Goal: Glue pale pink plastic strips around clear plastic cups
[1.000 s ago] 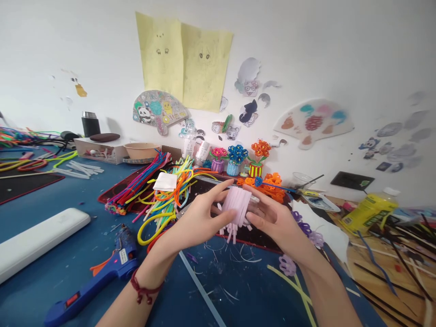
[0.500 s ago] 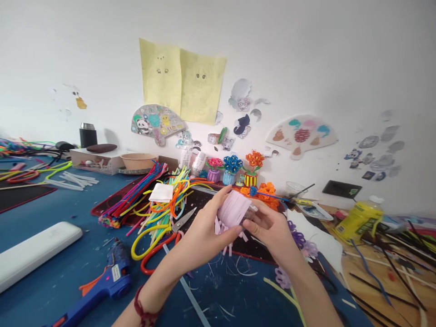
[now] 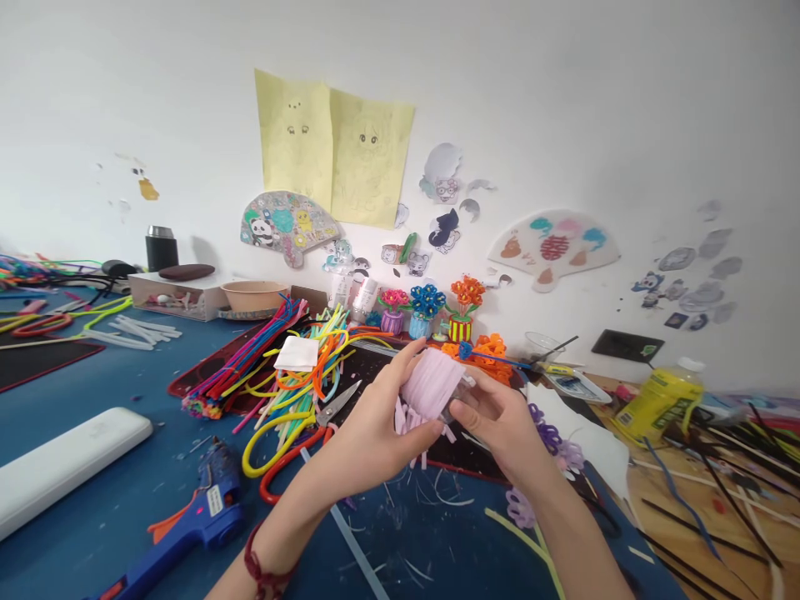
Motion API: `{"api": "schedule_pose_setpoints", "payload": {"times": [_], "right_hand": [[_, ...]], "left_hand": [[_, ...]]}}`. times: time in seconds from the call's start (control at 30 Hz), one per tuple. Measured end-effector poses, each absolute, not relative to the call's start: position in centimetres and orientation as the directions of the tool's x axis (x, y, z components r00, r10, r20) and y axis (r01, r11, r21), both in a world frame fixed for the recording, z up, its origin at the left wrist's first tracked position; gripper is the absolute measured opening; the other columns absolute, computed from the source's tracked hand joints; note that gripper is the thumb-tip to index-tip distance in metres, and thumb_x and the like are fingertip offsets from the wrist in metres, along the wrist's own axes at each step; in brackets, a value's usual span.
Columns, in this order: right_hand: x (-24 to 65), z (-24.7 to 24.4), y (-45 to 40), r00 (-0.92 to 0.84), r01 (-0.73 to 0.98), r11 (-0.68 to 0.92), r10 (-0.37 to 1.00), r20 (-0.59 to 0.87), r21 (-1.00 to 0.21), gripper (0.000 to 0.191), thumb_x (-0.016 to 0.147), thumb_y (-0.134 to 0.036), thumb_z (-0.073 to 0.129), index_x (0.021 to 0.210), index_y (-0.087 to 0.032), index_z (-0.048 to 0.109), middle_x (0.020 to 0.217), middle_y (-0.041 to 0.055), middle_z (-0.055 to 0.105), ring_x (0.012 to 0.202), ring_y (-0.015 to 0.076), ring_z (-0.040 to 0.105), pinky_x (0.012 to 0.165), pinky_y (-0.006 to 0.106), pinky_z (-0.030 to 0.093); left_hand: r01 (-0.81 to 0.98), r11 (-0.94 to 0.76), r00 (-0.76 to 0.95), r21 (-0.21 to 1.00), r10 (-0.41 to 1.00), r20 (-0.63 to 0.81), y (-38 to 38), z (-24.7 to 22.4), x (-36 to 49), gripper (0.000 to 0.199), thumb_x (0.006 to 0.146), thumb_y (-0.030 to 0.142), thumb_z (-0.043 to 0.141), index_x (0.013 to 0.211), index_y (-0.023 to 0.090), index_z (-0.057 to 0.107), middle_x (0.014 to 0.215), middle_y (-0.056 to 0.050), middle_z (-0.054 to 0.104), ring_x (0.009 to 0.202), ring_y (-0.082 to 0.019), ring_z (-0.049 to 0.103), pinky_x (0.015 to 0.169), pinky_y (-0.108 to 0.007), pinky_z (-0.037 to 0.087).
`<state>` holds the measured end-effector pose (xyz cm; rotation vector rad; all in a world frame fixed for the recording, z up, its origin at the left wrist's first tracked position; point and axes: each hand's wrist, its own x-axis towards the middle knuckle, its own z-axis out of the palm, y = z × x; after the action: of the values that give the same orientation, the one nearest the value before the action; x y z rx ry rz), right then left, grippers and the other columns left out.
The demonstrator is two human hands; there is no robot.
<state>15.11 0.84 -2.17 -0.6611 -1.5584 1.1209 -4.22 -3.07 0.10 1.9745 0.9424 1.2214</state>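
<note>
Dark red cord, a bracelet (image 3: 267, 569), circles the left wrist at the near edge of the desk (image 3: 475, 542). A blue glue gun (image 3: 209, 510) lies outside that wrist, a pale stick (image 3: 352, 543) runs between the forearms, and a lilac looped flower (image 3: 518, 507) lies by the right forearm.

Beyond these, above the desk, is the lilac bundle (image 3: 432, 383), tilted between both hands. The left hand (image 3: 372, 429) clasps it, thumb low across the near side and fingers over the top. The right hand (image 3: 503, 417) has its fingers curled about the opposite end, thumb pressed to a greyish, see-through part; its far fingertips are hidden.

The bundle looks light and soft-surfaced, with little slip to it. Its close-set strips would probably squash or slide askew under a hard squeeze, and the loose ends hanging below look apt to snag or bend. The firmer hold is likely around the wrapped middle, with light, even pressure.

Just past the left hand are scissors (image 3: 339, 403), blades bare, and a heap of coloured pipe cleaners (image 3: 318, 358). Farther back, small potted flowers (image 3: 427, 312) stand before the white wall (image 3: 537, 100).
</note>
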Motion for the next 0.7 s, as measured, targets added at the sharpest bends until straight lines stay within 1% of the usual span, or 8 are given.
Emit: {"api": "schedule_pose_setpoints", "payload": {"times": [0.13,0.23,0.3,0.37,0.5,0.6,0.7], "right_hand": [[15.0,-2.1,0.8,-0.293,-0.166,0.393,0.856,0.425,-0.905,0.042,0.075,-0.041,0.081,0.111,-0.022,0.068,0.116,0.0092,0.069,0.111,0.0279,0.063,0.104,0.043,0.045],[14.8,-2.4,1.1,-0.293,-0.208,0.369,0.860,0.418,-0.906,0.050,0.073,-0.046,0.082,0.113,-0.021,0.066,0.118,0.0111,0.069,0.114,0.0292,0.062,0.102,0.044,0.047],[14.7,-2.8,1.4,-0.278,-0.223,0.342,0.875,0.396,-0.913,0.054,0.071,-0.049,0.082,0.113,-0.020,0.066,0.119,0.0121,0.069,0.115,0.0301,0.062,0.102,0.044,0.047],[14.6,-3.1,1.7,-0.246,-0.227,0.328,0.892,0.380,-0.917,0.053,0.071,-0.050,0.082,0.113,-0.020,0.066,0.120,0.0117,0.069,0.116,0.0300,0.061,0.103,0.044,0.046],[14.5,-3.4,2.0,-0.218,-0.249,0.324,0.900,0.379,-0.913,0.046,0.082,-0.055,0.071,0.114,-0.022,0.067,0.129,0.0105,0.065,0.123,0.0281,0.057,0.107,0.043,0.042],[14.5,-3.4,2.0,-0.232,-0.272,0.309,0.898,0.373,-0.911,0.051,0.086,-0.062,0.060,0.123,-0.026,0.063,0.139,0.0097,0.057,0.125,0.0269,0.055,0.105,0.044,0.043],[14.1,-3.6,1.8,-0.260,-0.295,0.251,0.907,0.330,-0.922,0.056,0.084,-0.060,0.065,0.131,-0.030,0.055,0.143,0.0096,0.053,0.121,0.0265,0.059,0.100,0.044,0.048]], "left_hand": [[0.299,-0.540,0.304,0.787,0.835,0.458,-2.8,-0.6,-4.1,0.078,0.087,0.024,0.062,0.153,0.025,0.021,0.156,-0.013,0.038,0.137,-0.030,0.044,0.115,-0.052,0.034],[0.346,-0.561,0.287,0.752,0.826,0.484,-2.2,-1.5,-3.7,0.075,0.088,0.022,0.059,0.153,0.025,0.020,0.153,-0.013,0.042,0.139,-0.029,0.041,0.116,-0.051,0.033],[0.396,-0.583,0.270,0.710,0.813,0.516,-1.7,-2.2,-3.4,0.075,0.087,0.021,0.059,0.152,0.024,0.022,0.149,-0.014,0.044,0.138,-0.029,0.042,0.115,-0.051,0.034],[0.448,-0.597,0.251,0.666,0.799,0.547,-1.3,-2.9,-2.9,0.074,0.087,0.020,0.060,0.151,0.024,0.023,0.147,-0.016,0.045,0.136,-0.030,0.043,0.113,-0.053,0.037],[0.532,-0.620,0.232,0.577,0.762,0.605,-0.6,-4.0,-2.3,0.077,0.085,0.018,0.062,0.150,0.023,0.021,0.144,-0.016,0.047,0.135,-0.029,0.044,0.111,-0.051,0.039],[0.588,-0.622,0.188,0.517,0.727,0.661,-0.2,-4.5,-2.2,0.078,0.082,0.018,0.065,0.148,0.024,0.023,0.140,-0.014,0.050,0.130,-0.028,0.049,0.107,-0.048,0.042],[0.615,-0.609,0.127,0.500,0.703,0.700,0.2,-4.7,-2.4,0.075,0.082,0.020,0.066,0.145,0.024,0.025,0.139,-0.014,0.050,0.126,-0.029,0.052,0.102,-0.047,0.045]]}}
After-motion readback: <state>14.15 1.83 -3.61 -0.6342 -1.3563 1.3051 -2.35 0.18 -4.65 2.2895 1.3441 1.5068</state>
